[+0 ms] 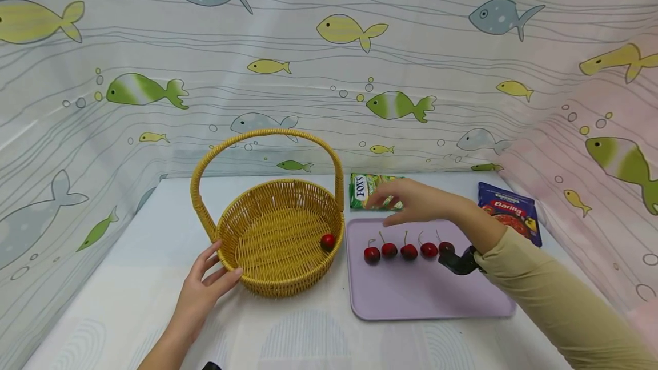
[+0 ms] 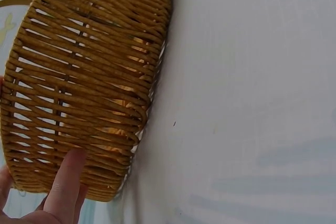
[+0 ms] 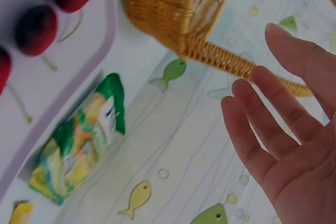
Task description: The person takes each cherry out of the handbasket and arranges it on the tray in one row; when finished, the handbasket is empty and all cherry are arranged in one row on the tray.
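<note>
A yellow wicker basket (image 1: 277, 244) with an arched handle stands on the table, with one red cherry (image 1: 327, 241) inside by its right wall. My left hand (image 1: 205, 287) rests with straight fingers against the basket's (image 2: 84, 82) near left wall; its fingers (image 2: 65, 182) touch the weave. To the right lies a lilac tray (image 1: 421, 290) bearing a row of several stemmed cherries (image 1: 408, 251). My right hand (image 1: 406, 201) hovers open and empty above the tray's far edge. In the right wrist view its fingers (image 3: 268, 129) are spread, with the cherries (image 3: 37, 27) below.
A green Fox's candy bag (image 1: 367, 190) lies behind the tray, also seen as the bag (image 3: 79, 140) in the right wrist view. A blue Barilla pouch (image 1: 511, 213) lies at the far right. Fish-patterned cloth walls enclose the table on three sides.
</note>
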A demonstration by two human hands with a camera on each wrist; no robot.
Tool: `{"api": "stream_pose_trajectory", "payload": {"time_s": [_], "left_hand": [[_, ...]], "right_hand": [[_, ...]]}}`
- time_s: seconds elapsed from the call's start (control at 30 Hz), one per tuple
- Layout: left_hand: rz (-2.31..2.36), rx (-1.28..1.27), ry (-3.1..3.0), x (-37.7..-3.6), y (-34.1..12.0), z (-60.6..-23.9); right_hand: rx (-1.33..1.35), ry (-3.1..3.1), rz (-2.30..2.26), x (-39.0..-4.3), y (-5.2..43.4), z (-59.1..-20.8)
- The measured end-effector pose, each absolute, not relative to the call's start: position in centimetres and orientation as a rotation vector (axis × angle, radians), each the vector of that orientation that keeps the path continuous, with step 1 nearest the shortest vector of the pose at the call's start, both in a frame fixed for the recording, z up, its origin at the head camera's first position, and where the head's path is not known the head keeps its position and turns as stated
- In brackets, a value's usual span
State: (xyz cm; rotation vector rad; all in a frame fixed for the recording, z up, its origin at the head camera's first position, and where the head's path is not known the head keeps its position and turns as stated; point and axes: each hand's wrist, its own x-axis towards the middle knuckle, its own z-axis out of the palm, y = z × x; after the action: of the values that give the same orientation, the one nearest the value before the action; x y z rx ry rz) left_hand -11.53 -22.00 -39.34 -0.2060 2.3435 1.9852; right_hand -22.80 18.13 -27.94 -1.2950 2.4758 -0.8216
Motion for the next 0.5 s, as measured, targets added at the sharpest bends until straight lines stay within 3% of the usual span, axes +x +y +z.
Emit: {"api": "stream_pose_trajectory", "payload": {"time_s": [0.5], "left_hand": [[1.982,-0.208,2.351,-11.6,-22.2,-39.5]], "right_hand": [[-1.326,2.379,-0.821,-24.3,10.5,-27.1]]}}
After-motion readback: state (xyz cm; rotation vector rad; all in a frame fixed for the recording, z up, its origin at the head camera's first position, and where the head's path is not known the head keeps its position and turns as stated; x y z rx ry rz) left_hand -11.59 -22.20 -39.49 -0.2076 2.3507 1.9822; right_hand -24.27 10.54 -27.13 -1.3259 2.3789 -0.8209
